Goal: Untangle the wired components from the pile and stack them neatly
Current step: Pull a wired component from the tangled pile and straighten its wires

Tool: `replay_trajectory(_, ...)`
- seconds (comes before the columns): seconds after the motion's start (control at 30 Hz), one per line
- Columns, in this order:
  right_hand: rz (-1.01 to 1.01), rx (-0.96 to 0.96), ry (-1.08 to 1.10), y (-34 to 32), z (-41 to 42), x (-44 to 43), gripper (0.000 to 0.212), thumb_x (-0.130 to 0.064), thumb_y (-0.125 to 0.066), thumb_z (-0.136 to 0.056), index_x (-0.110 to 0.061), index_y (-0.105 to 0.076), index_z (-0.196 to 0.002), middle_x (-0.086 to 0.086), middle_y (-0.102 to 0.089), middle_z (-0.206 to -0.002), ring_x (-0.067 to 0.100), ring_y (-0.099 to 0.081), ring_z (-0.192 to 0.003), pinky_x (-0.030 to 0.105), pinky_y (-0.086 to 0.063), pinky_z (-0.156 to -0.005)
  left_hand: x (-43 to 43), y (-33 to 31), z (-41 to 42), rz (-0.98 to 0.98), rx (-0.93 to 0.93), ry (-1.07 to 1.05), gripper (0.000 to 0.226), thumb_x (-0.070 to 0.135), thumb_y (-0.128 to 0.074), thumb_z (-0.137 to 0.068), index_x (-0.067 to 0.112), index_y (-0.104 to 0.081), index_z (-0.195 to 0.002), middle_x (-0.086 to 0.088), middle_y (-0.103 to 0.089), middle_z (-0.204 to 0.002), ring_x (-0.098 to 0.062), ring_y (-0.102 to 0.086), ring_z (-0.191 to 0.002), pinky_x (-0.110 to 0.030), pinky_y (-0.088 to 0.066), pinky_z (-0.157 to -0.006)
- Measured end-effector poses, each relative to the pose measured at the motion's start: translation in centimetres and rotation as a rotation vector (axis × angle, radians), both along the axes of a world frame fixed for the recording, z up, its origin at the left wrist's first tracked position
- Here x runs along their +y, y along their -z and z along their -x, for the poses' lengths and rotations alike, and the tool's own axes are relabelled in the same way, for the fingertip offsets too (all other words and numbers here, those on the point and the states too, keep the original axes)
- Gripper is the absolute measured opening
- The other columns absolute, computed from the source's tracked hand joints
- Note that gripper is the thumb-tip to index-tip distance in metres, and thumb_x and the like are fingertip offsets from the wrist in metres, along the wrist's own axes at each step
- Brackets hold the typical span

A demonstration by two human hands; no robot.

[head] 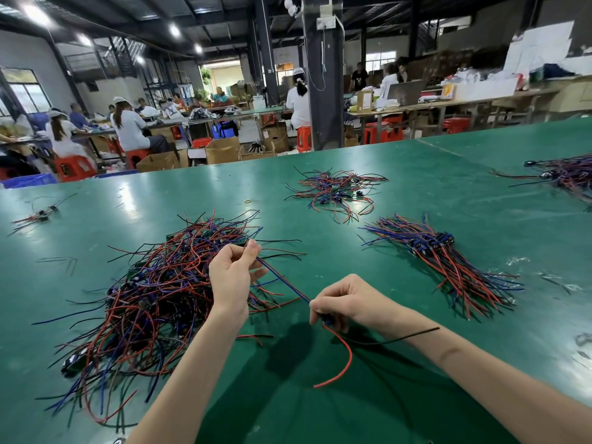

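The thumb and forefinger tips (250,253) of the left hand (232,277) pinch the far ends of a blue wire (282,278) and a red strand running with it, the other fingers loosely curled behind. The strands stretch taut, down and to the right, into the right hand (344,302), whose fingers are curled tight around a small blue wired component (327,321); most of its body is hidden in the grip. Both hands are raised a little off the table (416,193).

From under the right hand a red wire (347,354) loops down and ends free above the green surface, and a black wire (400,338) runs out to the right, crossing in front of the forearm.

Just left of the left hand, partly behind its wrist, lies the big tangled pile (150,302) of red, blue and black leads. To the right, well apart from the hands, sits the neat stack (445,261), connectors together and wires fanned toward the table's near edge. Beyond it lie a smaller tangle (333,190) and, at the far right edge, another heap (567,174). Seated workers (128,126) fill the benches at the back.
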State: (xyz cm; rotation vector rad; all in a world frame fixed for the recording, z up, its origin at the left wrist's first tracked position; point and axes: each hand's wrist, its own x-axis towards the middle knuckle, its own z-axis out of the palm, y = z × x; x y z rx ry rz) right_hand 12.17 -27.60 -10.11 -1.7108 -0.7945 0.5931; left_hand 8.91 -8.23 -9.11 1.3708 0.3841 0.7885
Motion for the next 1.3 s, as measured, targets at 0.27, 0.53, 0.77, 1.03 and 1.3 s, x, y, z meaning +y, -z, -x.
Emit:
replay_trajectory(0.27,-0.050,0.070,-0.027,0.3,-0.4,0.0,0.024,-0.017,-0.062,-0.090,-0.016,-0.073,-0.068,-0.003,-0.058,-0.055,0.011,-0.050,-0.048,0.018,-0.043,-0.048,0.1,-0.1,0.1,0.046,0.014,-0.005,0.020,0.018,-0.067,-0.087,0.005,-0.059,-0.075,-0.005,-0.053,-0.068,-0.010,-0.051,-0.057,-0.018,-0.051,-0.051)
replay_trajectory(0.53,-0.077,0.315,-0.223,0.2,-1.0,-0.6,0.020,0.008,-0.060,-0.083,-0.005,-0.068,-0.095,0.004,-0.065,-0.073,0.009,-0.059,-0.058,0.020,-0.051,-0.063,0.3,-0.1,0.1,0.184,0.008,0.035,0.016,0.019,-0.070,-0.084,0.004,-0.064,-0.081,-0.002,-0.055,-0.068,-0.011,-0.050,-0.062,-0.017,-0.049,-0.047)
replay_trajectory(0.77,-0.137,0.166,-0.086,0.1,-1.3,-0.7,0.020,0.005,-0.063,-0.084,-0.010,-0.070,-0.096,-0.002,-0.065,-0.072,0.011,-0.059,-0.064,0.020,-0.050,-0.067,-0.6,-0.2,0.1,0.241,-0.002,0.229,0.039,0.036,-0.069,-0.069,0.007,-0.067,-0.094,0.002,-0.069,-0.090,-0.009,-0.064,-0.074,-0.021,-0.055,-0.058)
replay_trajectory(1.03,-0.271,0.029,0.170,-0.3,-2.1,-0.7,0.019,0.002,-0.068,-0.081,-0.014,-0.070,-0.092,-0.010,-0.065,-0.067,0.000,-0.053,-0.060,0.011,-0.041,-0.060,-4.1,1.1,0.5,0.140,0.244,0.609,0.024,0.025,-0.066,-0.077,0.005,-0.065,-0.091,-0.009,-0.069,-0.085,-0.012,-0.062,-0.060,-0.022,-0.055,-0.058)
replay_trajectory(1.3,-0.262,-0.001,0.251,-0.1,-2.5,-0.8,0.018,0.001,-0.067,-0.082,-0.009,-0.068,-0.096,0.000,-0.066,-0.075,0.001,-0.058,-0.063,0.014,-0.048,-0.068,-5.5,1.4,1.2,0.337,0.273,0.813,0.020,0.008,-0.059,-0.083,-0.004,-0.066,-0.097,-0.014,-0.072,-0.082,-0.015,-0.069,-0.065,-0.021,-0.056,-0.059)
